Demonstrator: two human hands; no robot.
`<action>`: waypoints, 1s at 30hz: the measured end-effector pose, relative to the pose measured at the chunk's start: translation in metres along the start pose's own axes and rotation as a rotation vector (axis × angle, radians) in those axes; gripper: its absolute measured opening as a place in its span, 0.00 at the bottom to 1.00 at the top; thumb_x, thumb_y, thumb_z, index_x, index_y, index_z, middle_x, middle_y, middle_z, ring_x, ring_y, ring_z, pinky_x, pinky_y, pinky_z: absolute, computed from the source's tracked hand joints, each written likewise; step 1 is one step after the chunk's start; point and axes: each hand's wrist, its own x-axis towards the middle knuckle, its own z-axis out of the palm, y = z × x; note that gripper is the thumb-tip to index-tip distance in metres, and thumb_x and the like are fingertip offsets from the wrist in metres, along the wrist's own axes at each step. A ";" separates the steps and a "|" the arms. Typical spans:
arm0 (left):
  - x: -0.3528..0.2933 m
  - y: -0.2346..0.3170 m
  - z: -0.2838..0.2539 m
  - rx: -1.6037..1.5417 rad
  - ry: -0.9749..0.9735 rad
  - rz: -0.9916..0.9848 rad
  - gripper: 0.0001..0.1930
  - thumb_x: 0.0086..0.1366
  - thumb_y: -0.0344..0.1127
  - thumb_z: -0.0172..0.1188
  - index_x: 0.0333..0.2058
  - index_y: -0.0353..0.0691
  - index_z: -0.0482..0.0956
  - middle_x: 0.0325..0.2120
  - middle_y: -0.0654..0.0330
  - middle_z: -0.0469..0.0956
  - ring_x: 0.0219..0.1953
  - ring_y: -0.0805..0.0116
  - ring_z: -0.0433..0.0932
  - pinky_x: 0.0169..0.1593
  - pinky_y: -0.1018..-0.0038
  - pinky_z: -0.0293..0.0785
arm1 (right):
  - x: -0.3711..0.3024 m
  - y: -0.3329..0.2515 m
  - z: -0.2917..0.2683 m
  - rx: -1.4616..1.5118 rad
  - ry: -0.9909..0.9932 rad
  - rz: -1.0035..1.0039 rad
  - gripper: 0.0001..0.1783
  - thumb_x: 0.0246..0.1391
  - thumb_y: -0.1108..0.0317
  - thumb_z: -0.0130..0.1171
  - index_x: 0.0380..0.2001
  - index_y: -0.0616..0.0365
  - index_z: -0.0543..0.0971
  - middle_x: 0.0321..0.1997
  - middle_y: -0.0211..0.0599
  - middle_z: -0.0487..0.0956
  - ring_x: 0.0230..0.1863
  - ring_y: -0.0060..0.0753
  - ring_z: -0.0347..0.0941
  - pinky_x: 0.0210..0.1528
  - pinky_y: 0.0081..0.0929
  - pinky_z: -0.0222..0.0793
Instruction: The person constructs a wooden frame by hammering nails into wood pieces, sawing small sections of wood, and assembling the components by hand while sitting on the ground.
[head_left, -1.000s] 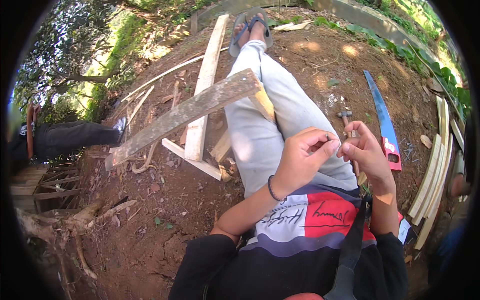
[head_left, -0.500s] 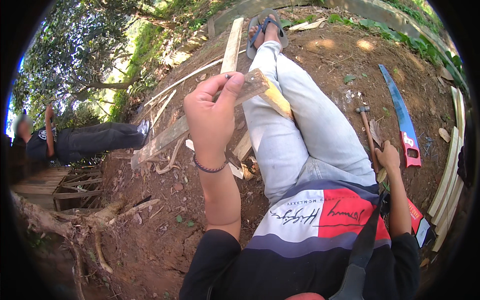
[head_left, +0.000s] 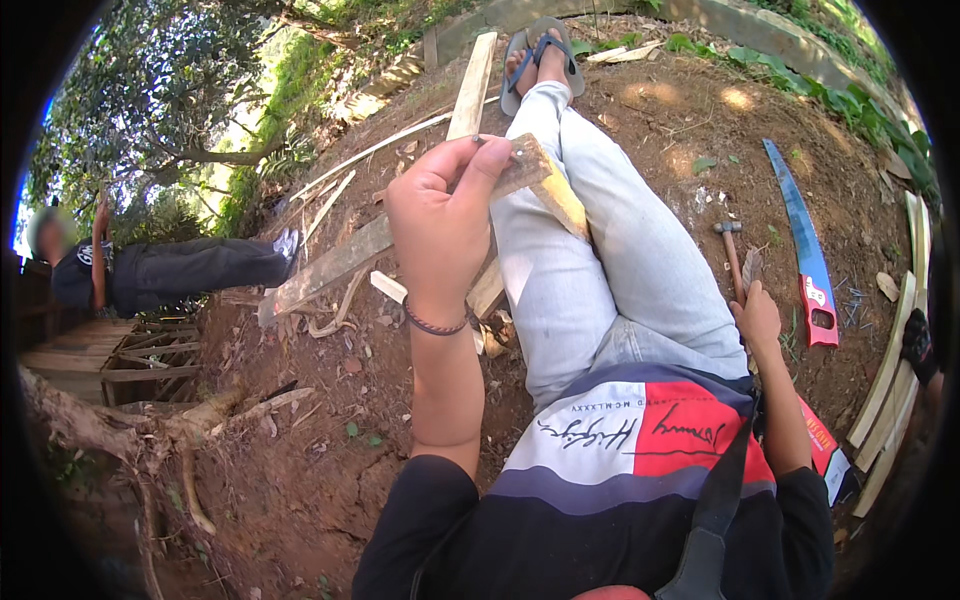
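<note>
My left hand is raised above a long weathered board, thumb and forefinger pinched on a small nail. That board crosses a shorter pale-sided piece of wood beside my shin, and a shiny nail head shows at the joint. On the right, my right hand is closed round the lower handle of a hammer; the hammer's head points away from me, close to the ground. My left hand hides part of the long board.
Right of the hammer lie a handsaw with a red handle and scattered nails. Wooden strips and a red-and-white packet lie nearer. Another plank extends beyond the joint. A person stands far left; a dark-gloved hand shows far right.
My right hand has shifted left and closed round the hammer handle. My left hand has moved slightly right and up, still pinching the nail. A dark-gloved hand has come further into view at right.
</note>
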 end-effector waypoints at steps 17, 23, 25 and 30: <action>-0.004 -0.007 0.008 0.046 0.111 0.114 0.11 0.62 0.34 0.66 0.35 0.30 0.84 0.20 0.64 0.81 0.24 0.84 0.73 0.28 0.83 0.69 | 0.019 0.008 0.016 0.168 -0.008 0.055 0.15 0.54 0.64 0.55 0.36 0.65 0.69 0.38 0.63 0.77 0.43 0.65 0.74 0.46 0.53 0.68; -0.002 -0.006 0.008 0.092 0.110 0.136 0.10 0.61 0.34 0.67 0.34 0.32 0.84 0.20 0.61 0.80 0.22 0.81 0.73 0.27 0.80 0.68 | 0.025 0.007 0.004 0.261 0.019 0.083 0.14 0.58 0.63 0.53 0.37 0.64 0.69 0.38 0.64 0.77 0.43 0.64 0.74 0.45 0.50 0.68; -0.002 -0.002 0.010 0.166 0.091 0.246 0.09 0.59 0.33 0.67 0.33 0.33 0.84 0.21 0.58 0.81 0.22 0.75 0.76 0.28 0.78 0.69 | 0.023 0.004 0.001 0.334 0.071 0.077 0.13 0.61 0.62 0.52 0.38 0.64 0.69 0.32 0.56 0.76 0.38 0.55 0.75 0.41 0.44 0.68; -0.001 0.002 0.006 0.296 0.015 0.240 0.08 0.57 0.32 0.68 0.31 0.31 0.83 0.26 0.56 0.82 0.27 0.68 0.79 0.32 0.76 0.72 | -0.014 -0.077 -0.104 0.797 0.072 -0.157 0.16 0.66 0.59 0.48 0.37 0.64 0.73 0.21 0.36 0.68 0.24 0.27 0.66 0.28 0.28 0.62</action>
